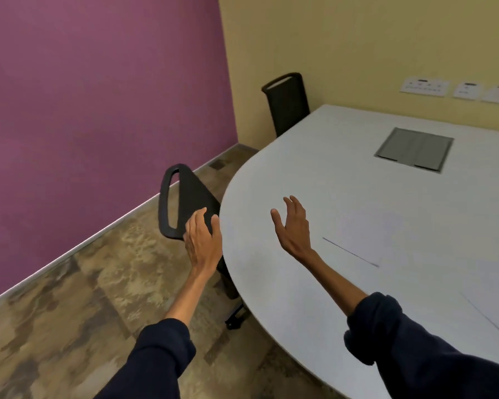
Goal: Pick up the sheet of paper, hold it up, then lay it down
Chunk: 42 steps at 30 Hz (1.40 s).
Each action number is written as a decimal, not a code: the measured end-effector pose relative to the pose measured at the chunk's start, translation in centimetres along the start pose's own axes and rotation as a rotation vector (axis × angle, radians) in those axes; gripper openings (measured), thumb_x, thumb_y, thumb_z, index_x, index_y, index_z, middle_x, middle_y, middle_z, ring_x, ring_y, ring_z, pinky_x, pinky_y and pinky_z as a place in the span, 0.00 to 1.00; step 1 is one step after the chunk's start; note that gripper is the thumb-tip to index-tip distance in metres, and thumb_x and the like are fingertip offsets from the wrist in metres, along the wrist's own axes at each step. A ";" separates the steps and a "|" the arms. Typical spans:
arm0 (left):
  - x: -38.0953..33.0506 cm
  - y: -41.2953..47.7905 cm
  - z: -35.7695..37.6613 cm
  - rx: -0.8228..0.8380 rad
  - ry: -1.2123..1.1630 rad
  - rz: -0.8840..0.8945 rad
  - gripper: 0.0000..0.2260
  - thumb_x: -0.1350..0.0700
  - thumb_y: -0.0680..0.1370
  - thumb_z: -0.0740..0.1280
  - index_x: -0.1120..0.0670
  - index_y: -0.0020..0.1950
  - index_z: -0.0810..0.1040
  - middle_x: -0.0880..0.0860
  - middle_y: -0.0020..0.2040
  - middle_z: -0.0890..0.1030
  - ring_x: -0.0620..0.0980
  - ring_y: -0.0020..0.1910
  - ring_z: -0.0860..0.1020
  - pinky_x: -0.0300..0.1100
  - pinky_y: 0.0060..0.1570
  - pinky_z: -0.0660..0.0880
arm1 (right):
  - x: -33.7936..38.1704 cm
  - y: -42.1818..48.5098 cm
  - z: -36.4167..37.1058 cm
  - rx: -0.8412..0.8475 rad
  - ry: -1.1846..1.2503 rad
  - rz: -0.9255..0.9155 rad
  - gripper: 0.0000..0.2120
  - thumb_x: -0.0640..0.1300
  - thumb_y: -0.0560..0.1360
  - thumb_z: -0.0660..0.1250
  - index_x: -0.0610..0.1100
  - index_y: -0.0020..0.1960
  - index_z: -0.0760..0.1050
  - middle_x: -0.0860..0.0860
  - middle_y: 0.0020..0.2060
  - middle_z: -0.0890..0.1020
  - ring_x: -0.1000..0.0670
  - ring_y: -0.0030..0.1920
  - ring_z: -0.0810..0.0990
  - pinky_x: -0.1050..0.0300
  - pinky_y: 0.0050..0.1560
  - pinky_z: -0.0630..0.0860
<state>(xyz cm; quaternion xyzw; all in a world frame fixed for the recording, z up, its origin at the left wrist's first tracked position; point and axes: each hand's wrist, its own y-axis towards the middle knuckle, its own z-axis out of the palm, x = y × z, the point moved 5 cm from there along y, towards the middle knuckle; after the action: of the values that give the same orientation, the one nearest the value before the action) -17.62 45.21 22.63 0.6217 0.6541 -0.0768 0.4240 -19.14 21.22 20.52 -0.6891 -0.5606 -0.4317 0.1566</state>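
Your left hand (203, 237) hangs open and empty off the white table (343, 174) edge at nine o'clock, your right hand (293, 226) spreads open above the tabletop, and what seems a faint sheet of paper (366, 234) lies flat at three o'clock of it, near a black chair (185, 203).

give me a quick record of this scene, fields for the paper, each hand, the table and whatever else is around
paper: flat on table, right of right hand
left hand: open, empty, beside table edge, in front of near chair
right hand: open, empty, over table
table: white, grey hatch set in top
chairs: near chair, far chair, both black
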 end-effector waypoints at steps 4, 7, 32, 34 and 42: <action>-0.7 2.8 4.4 0.154 -0.055 0.119 0.18 0.46 0.82 0.56 0.53 0.68 0.72 0.51 0.67 0.76 0.52 0.68 0.71 0.50 0.65 0.67 | -2.8 0.9 -1.0 -0.118 -0.027 0.119 0.28 0.60 0.80 0.55 0.46 0.76 0.61 0.49 0.76 0.61 0.49 0.76 0.59 0.45 0.73 0.62; -2.4 3.4 8.0 0.266 -0.107 0.148 0.19 0.45 0.82 0.55 0.52 0.70 0.70 0.52 0.69 0.74 0.52 0.69 0.70 0.51 0.68 0.67 | -5.4 0.6 -3.0 -0.197 -0.059 0.215 0.28 0.60 0.80 0.54 0.46 0.76 0.61 0.49 0.76 0.62 0.49 0.76 0.59 0.45 0.73 0.62; -13.5 -0.7 34.3 0.882 -0.084 0.233 0.24 0.53 0.80 0.63 0.58 0.75 0.64 0.55 0.69 0.72 0.56 0.62 0.77 0.50 0.58 0.76 | -26.8 2.4 -13.4 -0.338 -0.194 0.740 0.25 0.39 0.77 0.62 0.40 0.74 0.63 0.45 0.69 0.70 0.43 0.70 0.67 0.46 0.67 0.67; -13.4 -0.7 35.9 0.891 -0.078 0.202 0.25 0.53 0.80 0.64 0.59 0.75 0.62 0.56 0.69 0.71 0.56 0.62 0.77 0.51 0.59 0.76 | -28.1 2.8 -13.2 -0.324 -0.203 0.766 0.25 0.38 0.77 0.63 0.41 0.73 0.64 0.45 0.68 0.72 0.44 0.69 0.68 0.46 0.65 0.68; -13.0 -1.7 42.8 1.042 -0.035 0.144 0.25 0.52 0.80 0.65 0.60 0.74 0.65 0.57 0.71 0.70 0.56 0.66 0.74 0.51 0.62 0.74 | -33.3 4.5 -12.6 -0.269 -0.240 0.915 0.24 0.40 0.77 0.64 0.41 0.72 0.65 0.46 0.66 0.73 0.44 0.67 0.70 0.48 0.62 0.69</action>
<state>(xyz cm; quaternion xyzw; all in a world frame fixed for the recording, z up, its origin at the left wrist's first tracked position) -1.17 8.20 3.46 0.7921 0.4775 -0.3730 0.0738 -20.31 -10.24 3.34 -0.9238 -0.1537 -0.3045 0.1741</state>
